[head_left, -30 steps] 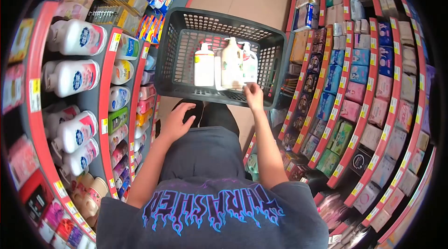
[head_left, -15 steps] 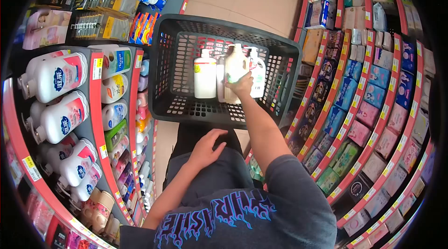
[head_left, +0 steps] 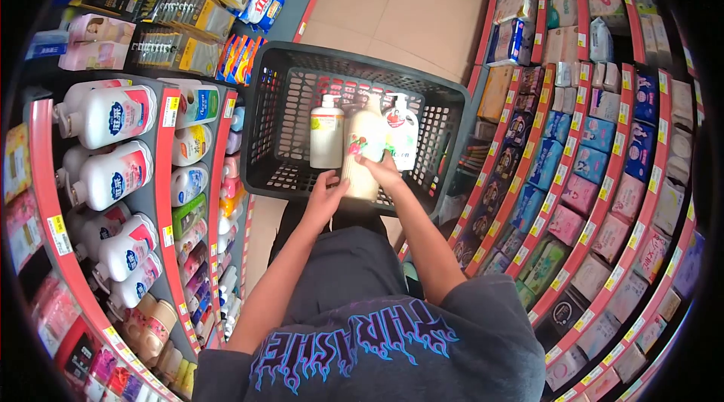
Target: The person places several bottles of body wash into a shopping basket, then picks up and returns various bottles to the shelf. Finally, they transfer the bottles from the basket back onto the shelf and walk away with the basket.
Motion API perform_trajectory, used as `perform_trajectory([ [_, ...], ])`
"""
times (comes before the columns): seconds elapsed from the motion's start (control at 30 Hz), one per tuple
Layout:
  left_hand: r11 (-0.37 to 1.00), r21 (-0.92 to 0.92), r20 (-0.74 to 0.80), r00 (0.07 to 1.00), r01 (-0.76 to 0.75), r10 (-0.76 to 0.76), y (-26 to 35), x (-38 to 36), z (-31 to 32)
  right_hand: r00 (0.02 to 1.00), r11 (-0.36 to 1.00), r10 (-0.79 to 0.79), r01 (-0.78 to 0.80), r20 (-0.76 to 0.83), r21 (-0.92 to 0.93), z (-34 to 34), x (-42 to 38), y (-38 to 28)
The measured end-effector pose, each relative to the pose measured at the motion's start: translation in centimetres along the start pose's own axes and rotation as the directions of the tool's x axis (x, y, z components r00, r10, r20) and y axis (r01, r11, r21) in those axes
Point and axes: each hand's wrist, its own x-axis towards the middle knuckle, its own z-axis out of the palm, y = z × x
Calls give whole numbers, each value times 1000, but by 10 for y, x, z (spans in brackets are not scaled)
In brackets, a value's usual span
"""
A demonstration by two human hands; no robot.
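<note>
Two hands observed in the head view: right hand point(head_left: 383, 168) gripping a cream bottle point(head_left: 364, 151) over the basket point(head_left: 264, 176); left hand point(head_left: 326, 192) at its lower side, fingers slightly curled, contact unclear. Pump bottles point(head_left: 326, 136) point(head_left: 400, 134) noted either side, inside the basket.

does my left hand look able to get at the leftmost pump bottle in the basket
Probably yes: the left hand is close by at the near rim of the basket, and nothing seems to block the leftmost pump bottle, though the cream bottle sits close beside it.
</note>
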Motion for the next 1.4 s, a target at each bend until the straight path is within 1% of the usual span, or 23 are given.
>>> perform_trajectory([
  [0.07,964,-264,77,997,15,6,8,2,5,968,971,-238,239,84,-4,1,-32,-14],
  [0.1,920,-390,115,993,30,17,10,3,7,960,943,-279,280,31,-177,3,-54,-29],
  [0.13,879,-469,109,982,-86,154,13,3,10,944,887,-330,305,-14,-347,7,-73,-40],
  [0.17,876,-477,101,986,-69,132,15,1,9,924,797,-372,266,-93,-542,12,-79,-30],
  [0.23,855,-516,43,996,-48,82,28,-14,3,878,757,-471,353,-84,-550,14,-101,-30],
  [0.27,782,-623,125,989,14,82,28,-18,-3,849,730,-523,403,-72,-553,15,-110,-33],
  [0.33,596,-788,278,953,154,121,25,-29,-20,806,734,-592,545,14,-405,16,-118,-31],
  [0.43,510,-845,294,936,160,193,29,-63,-37,802,791,-570,594,180,-144,17,-118,-33],
  [0.47,483,-860,292,934,162,207,29,-78,-42,752,762,-617,645,233,-62,18,-110,-29],
  [0.53,450,-885,249,940,122,235,23,-102,-50,814,882,-449,469,368,39,29,-122,-46],
  [0.57,432,-897,219,942,92,255,20,-113,-56,776,851,-466,524,425,-22,34,-118,-45],
  [0.6,423,-904,178,953,60,244,15,-123,-62,802,901,-395,434,448,16,45,-132,-57],
  [0.67,399,-917,84,972,-11,220,-3,-146,-74,779,928,-324,372,537,21,65,-140,-64],
  [0.73,352,-931,-19,977,-95,214,-30,-167,-87,686,893,-304,446,661,-52,93,-144,-65],
  [0.83,216,-964,-92,959,-153,268,-69,-201,-103,637,820,-177,517,750,-245,153,-167,-59],
  [0.87,164,-971,-120,947,-175,299,-81,-213,-112,586,659,-212,677,782,-329,177,-160,-47],
  [1.0,57,-930,-343,915,-362,212,-144,-267,-140,588,740,-52,565,807,-364,269,-205,6],
  [1.03,41,-913,-393,903,-406,172,-165,-278,-146,617,768,20,494,787,-407,289,-241,8],
  [1.13,-33,-860,-511,857,-510,66,-221,-315,-162,503,560,-81,737,860,-378,346,-250,72],
  [1.17,-72,-842,-539,841,-535,48,-234,-333,-168,511,444,-80,787,856,-428,365,-244,94],
  [1.2,-107,-825,-561,827,-556,31,-249,-348,-173,495,421,-36,795,868,-436,381,-256,106],
  [1.27,-101,-800,-590,806,-592,-47,-281,-375,-183,472,379,48,806,880,-454,413,-281,129],
  [1.4,-10,-738,-666,730,-675,-157,-335,-422,-200,353,335,16,880,935,-338,466,-327,176],
])
